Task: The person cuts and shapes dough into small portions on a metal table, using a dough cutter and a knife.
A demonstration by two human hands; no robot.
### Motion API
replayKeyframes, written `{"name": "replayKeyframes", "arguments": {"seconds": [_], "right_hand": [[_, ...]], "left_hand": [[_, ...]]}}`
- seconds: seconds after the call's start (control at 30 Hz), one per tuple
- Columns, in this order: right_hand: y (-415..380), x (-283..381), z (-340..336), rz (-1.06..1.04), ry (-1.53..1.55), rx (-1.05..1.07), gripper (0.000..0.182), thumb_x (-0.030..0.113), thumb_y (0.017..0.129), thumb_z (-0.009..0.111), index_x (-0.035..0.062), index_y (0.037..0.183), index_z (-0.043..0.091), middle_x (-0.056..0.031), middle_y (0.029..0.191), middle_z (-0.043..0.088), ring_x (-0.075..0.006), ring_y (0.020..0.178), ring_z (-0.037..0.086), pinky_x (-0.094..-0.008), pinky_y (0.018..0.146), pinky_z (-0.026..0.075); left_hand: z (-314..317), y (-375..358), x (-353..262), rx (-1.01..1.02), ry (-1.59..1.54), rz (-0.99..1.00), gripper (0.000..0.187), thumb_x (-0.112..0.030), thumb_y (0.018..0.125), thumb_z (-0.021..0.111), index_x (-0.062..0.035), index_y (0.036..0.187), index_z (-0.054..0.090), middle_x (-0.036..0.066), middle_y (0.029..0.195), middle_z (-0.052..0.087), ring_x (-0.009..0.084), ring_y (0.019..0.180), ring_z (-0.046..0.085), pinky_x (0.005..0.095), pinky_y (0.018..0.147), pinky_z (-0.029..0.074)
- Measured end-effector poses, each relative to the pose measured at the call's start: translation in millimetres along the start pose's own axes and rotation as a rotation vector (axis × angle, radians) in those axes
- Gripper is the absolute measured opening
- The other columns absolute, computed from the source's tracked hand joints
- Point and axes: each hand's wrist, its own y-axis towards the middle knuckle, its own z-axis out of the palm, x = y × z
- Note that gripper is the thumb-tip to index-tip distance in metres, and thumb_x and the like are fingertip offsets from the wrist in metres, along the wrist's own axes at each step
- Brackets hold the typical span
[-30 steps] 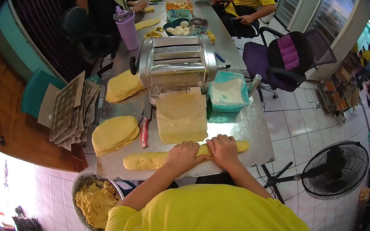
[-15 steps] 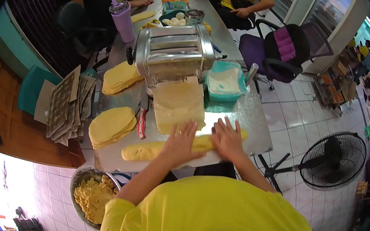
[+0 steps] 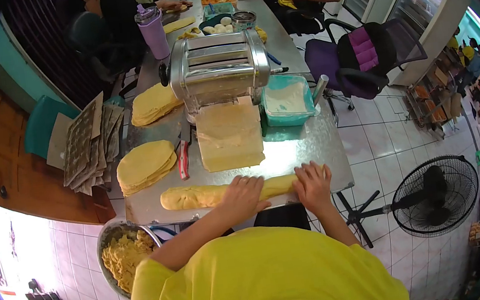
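A long yellow dough log (image 3: pixel 198 196) lies across the near edge of the metal table. My left hand (image 3: pixel 244 194) rests over its middle, fingers together and curled across the top. Over the right end, my right hand (image 3: pixel 313 186) has its fingers bent around the dough. Just beyond the log, a brownish sheet (image 3: pixel 230 142) lies in front of a silver pasta roller machine (image 3: pixel 219 68). Left of that sheet are a red-and-white-handled knife (image 3: pixel 184 160) and a stack of flat oval dough sheets (image 3: pixel 146 164).
A second dough stack (image 3: pixel 155 104) and a lilac tumbler (image 3: pixel 152 32) stand on the left. A teal tub of white powder (image 3: pixel 288 101) sits right of the machine. Below the table's left corner is a bowl of dough (image 3: pixel 126 254). A fan (image 3: pixel 435 195) stands right; co-workers sit beyond.
My hands have drawn back toward me, their outstretched fingers now curled over the log. My right hand has shifted right to the log's end. The view has tilted slightly.
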Motion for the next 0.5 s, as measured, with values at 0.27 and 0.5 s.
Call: {"name": "replayKeyframes", "arguments": {"seconds": [0.27, 0.5], "right_hand": [[35, -27, 4, -0.053, -0.073, -0.057, 0.035, 0.033, 0.085, 0.060, 0.0075, 0.061, 0.059, -0.0071, 0.062, 0.054, -0.0241, 0.065, 0.054, -0.0397, 0.062, 0.037], [22, -25, 4, 0.062, 0.064, -0.167, 0.024, 0.030, 0.085, 0.060, 0.0069, 0.083, 0.060, -0.0103, 0.090, 0.053, -0.0284, 0.086, 0.050, -0.0426, 0.077, 0.035]], "left_hand": [[49, 60, -10, 0.021, 0.091, 0.173, 0.042, -0.034, 0.077, 0.068, -0.0009, 0.097, 0.053, 0.011, 0.087, 0.057, 0.0231, 0.079, 0.061, 0.0332, 0.063, 0.050], [41, 72, -37, 0.034, 0.097, 0.169, 0.040, -0.034, 0.079, 0.067, -0.0004, 0.093, 0.052, 0.012, 0.084, 0.057, 0.0263, 0.078, 0.062, 0.0336, 0.063, 0.050]]}}
